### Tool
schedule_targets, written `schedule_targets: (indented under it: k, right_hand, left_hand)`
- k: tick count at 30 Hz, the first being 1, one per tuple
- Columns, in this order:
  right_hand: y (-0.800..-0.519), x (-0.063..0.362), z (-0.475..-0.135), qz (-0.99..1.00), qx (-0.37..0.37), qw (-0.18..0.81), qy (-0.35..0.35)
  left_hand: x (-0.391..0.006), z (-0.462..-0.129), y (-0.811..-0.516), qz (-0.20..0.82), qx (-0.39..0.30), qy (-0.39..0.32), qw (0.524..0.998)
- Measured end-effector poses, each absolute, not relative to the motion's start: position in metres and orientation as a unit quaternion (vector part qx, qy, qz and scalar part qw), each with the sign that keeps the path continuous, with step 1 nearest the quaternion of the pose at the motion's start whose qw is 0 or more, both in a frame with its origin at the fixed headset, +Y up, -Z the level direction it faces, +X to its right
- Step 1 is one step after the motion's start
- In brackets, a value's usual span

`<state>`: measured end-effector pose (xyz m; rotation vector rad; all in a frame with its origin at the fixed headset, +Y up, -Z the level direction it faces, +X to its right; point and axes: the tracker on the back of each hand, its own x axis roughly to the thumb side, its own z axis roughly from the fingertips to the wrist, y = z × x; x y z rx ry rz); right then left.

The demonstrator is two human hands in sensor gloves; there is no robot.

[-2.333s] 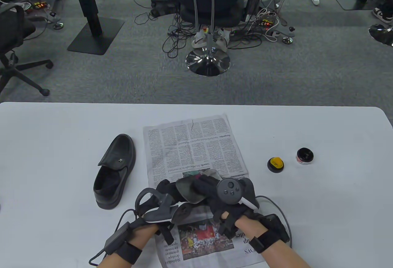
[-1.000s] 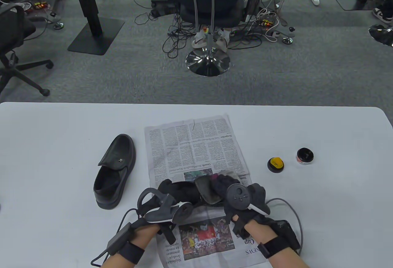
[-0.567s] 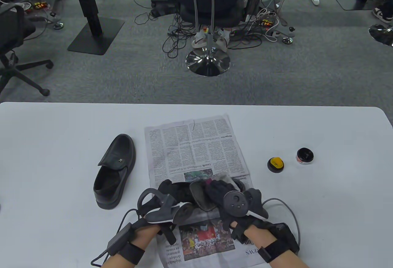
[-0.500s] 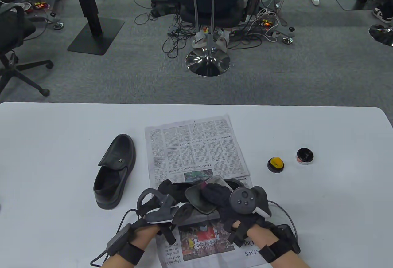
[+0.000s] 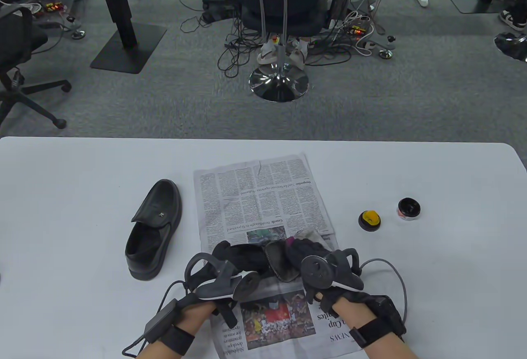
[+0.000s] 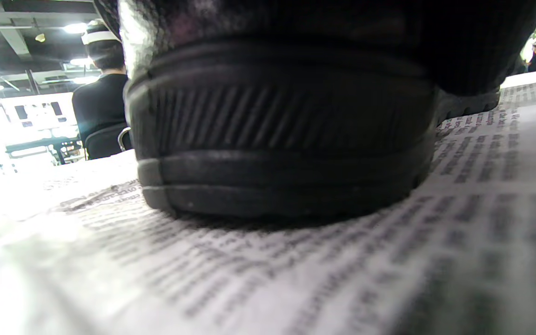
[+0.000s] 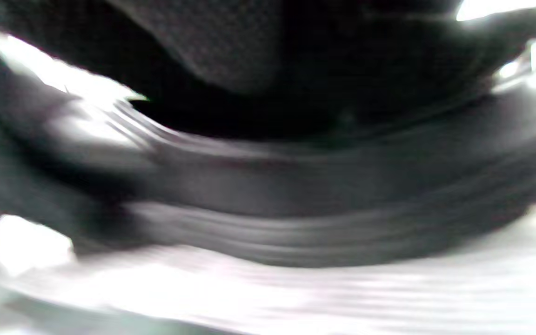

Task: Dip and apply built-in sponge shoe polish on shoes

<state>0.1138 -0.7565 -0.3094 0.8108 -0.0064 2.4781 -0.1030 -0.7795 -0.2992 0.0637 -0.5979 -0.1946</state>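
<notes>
Two shoes (image 5: pixel 154 229), two hands (image 5: pixel 296 252)

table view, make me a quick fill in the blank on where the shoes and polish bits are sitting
1. The shoe held by both hands rests on the ____.
2. The other shoe lies on the bare table, to the ____ of the newspaper.
3. The sponge in the polish applicator is ____.
4. The open polish tin sits on the applicator's ____ side.

Missing words: newspaper; left; yellow; right
</notes>
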Motion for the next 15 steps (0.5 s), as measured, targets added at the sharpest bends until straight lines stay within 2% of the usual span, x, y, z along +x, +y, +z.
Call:
schedule_targets:
  k: [1,2,3,4,5,6,9,10,13,14,15]
  right_hand:
    - [-0.758,0.119,-0.314,0.893,0.293,0.341,0.031]
    - [-0.76,0.123,-0.318,0.909,0.264,0.32,0.023]
    - [-0.761,0.125,-0.32,0.935,0.245,0.258,0.001]
    - [-0.761,0.126,-0.322,0.96,0.24,0.143,-0.036]
    - [-0.759,0.12,-0.318,0.957,0.266,0.098,-0.057]
    - [-0.757,0.117,-0.314,0.954,0.272,0.125,-0.035]
    - [-0.755,0.122,-0.315,0.895,0.299,0.33,0.038]
    - [-0.757,0.127,-0.32,0.907,0.264,0.327,0.036]
    - [-0.758,0.129,-0.322,0.961,0.248,0.112,-0.053]
    - [-0.757,0.124,-0.32,0.956,0.262,0.12,-0.047]
    - [-0.755,0.122,-0.315,0.946,0.274,0.174,-0.014]
  left_hand:
    - [-0.103,-0.299,-0.779,-0.095,0.031,-0.295,0.95]
    - [-0.103,-0.299,-0.78,-0.094,0.031,-0.295,0.95]
    - [-0.103,-0.299,-0.779,-0.094,0.031,-0.295,0.95]
    - [-0.103,-0.299,-0.78,-0.093,0.03,-0.295,0.951]
    - [-0.103,-0.299,-0.78,-0.093,0.031,-0.293,0.951]
    - [-0.103,-0.299,-0.779,-0.095,0.031,-0.294,0.951]
    - [-0.104,-0.299,-0.78,-0.093,0.031,-0.297,0.95]
    - [-0.104,-0.299,-0.78,-0.093,0.031,-0.298,0.949]
    - [-0.103,-0.299,-0.78,-0.092,0.032,-0.296,0.95]
    - [-0.103,-0.299,-0.78,-0.095,0.031,-0.295,0.95]
    - [-0.103,-0.299,-0.78,-0.094,0.031,-0.296,0.95]
